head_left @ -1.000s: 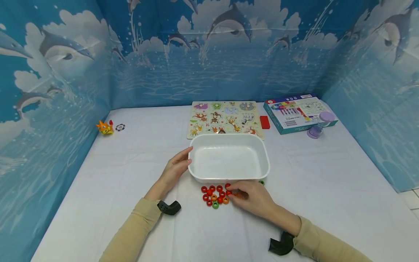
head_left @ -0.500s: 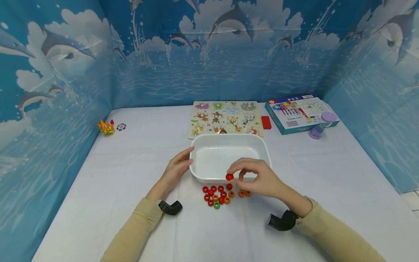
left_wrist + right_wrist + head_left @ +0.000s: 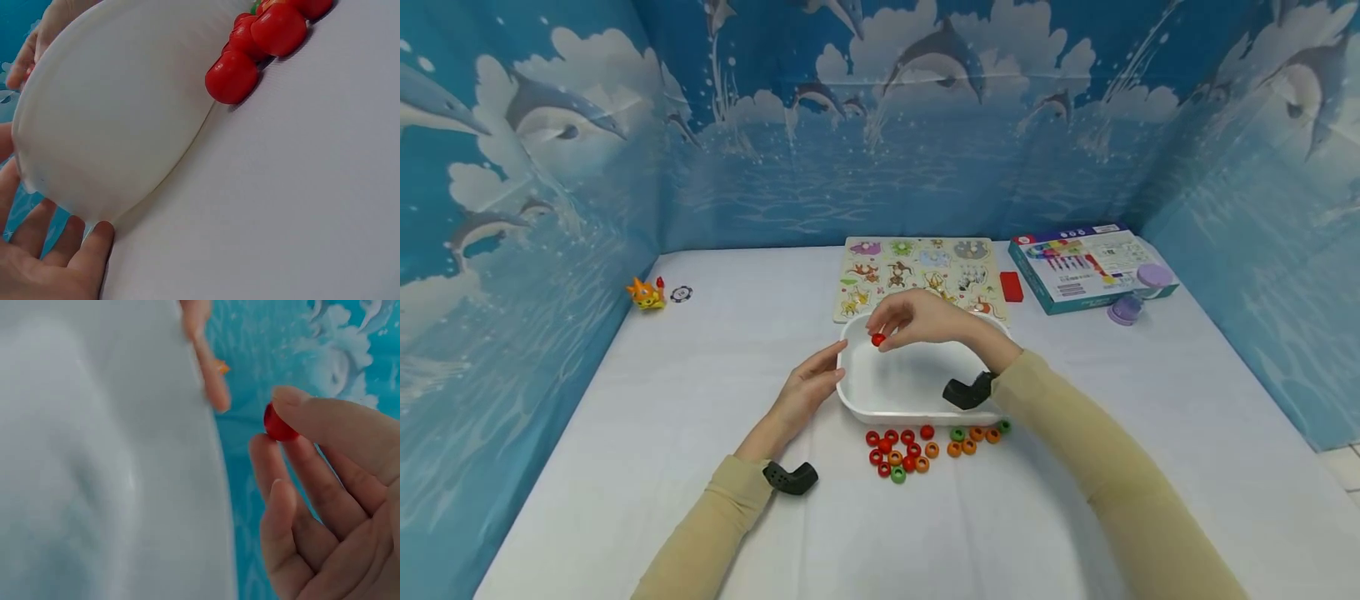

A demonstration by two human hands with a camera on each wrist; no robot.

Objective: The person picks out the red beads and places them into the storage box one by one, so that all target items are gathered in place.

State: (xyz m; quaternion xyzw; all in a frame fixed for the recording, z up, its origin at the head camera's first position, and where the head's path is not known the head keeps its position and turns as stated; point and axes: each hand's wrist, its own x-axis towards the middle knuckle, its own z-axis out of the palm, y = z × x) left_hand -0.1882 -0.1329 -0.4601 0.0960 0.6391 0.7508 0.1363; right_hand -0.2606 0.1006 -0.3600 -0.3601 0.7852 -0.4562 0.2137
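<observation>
A red bead is pinched between the thumb and fingertips of my right hand, held over the far left part of the white tray. The right wrist view shows the same bead at the tip of the thumb, with the other fingers loosely bent below. My left hand lies against the tray's left end, fingers spread. In the left wrist view its fingertips touch the tray's outer wall. In front of the tray lie several red beads, along with orange beads and green beads.
Behind the tray lies an animal puzzle board, with a red block beside it. A teal-edged box and a purple jar stand at the back right. An orange-yellow toy figure and a round chip sit at the far left.
My right hand has picked a red bead up from the cloth and carried it up and leftward over the tray. My left hand has kept its place at the tray.
</observation>
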